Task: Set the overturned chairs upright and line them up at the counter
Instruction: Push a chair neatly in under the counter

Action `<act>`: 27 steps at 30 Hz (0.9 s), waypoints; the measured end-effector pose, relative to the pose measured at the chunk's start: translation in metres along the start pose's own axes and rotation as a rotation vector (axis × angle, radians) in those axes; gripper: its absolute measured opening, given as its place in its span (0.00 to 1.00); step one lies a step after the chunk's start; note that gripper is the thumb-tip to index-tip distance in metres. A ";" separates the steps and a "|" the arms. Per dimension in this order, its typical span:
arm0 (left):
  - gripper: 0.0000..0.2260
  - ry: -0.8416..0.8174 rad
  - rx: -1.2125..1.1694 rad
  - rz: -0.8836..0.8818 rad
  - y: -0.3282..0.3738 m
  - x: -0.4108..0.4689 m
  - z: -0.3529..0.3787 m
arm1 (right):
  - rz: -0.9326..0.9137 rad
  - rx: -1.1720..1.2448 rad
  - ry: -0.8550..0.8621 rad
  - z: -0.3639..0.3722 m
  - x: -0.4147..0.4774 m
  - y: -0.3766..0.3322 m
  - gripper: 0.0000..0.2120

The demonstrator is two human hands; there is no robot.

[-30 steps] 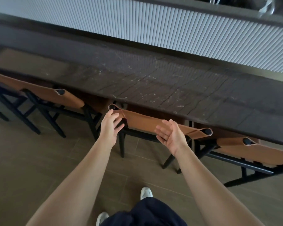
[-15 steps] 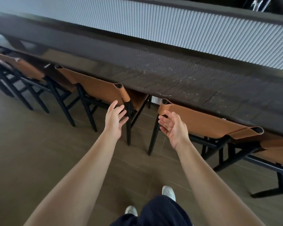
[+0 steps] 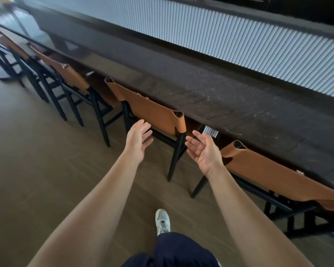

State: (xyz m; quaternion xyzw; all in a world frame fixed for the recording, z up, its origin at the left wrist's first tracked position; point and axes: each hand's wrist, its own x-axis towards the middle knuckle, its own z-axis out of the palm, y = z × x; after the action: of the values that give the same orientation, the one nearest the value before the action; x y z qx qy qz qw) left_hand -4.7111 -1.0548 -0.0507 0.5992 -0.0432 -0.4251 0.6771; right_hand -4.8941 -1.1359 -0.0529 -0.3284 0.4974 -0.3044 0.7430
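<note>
Several chairs with tan leather backs and black frames stand upright in a row along the dark wooden counter (image 3: 229, 105). One chair (image 3: 150, 108) stands straight ahead, its back edge just beyond my fingers. My left hand (image 3: 138, 138) hovers open in front of that chair's back, touching nothing. My right hand (image 3: 202, 149) is open with the palm turned up, beside the chair's right rear post. Another chair (image 3: 274, 174) stands to the right, and a third chair (image 3: 69, 78) further left.
A white ribbed panel (image 3: 239, 41) runs behind the counter. Brown tiled floor (image 3: 37, 151) stretches to the left. My white shoe (image 3: 162, 221) and dark shorts show at the bottom. More chairs line up toward the far left.
My view has swung left along the row of chairs. Both hands let go of the chair back, drifted apart and stayed open, the right palm turning upward.
</note>
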 end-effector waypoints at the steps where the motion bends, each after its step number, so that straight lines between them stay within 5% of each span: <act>1: 0.20 0.011 0.006 -0.003 0.006 0.010 0.000 | 0.025 0.014 -0.008 0.009 0.010 -0.002 0.16; 14: 0.21 0.096 0.006 -0.136 0.053 0.105 0.011 | 0.267 0.010 -0.074 0.087 0.101 -0.016 0.23; 22: 0.24 0.059 0.046 -0.198 0.072 0.173 0.004 | 0.325 0.144 0.043 0.127 0.131 -0.016 0.30; 27: 0.24 -0.009 0.081 -0.291 0.090 0.224 -0.002 | 0.301 0.281 0.197 0.155 0.157 -0.011 0.21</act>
State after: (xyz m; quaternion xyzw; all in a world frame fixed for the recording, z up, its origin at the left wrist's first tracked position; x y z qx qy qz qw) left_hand -4.5203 -1.2004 -0.0755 0.6240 0.0240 -0.5191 0.5836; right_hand -4.6993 -1.2365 -0.0838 -0.1125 0.5638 -0.2870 0.7662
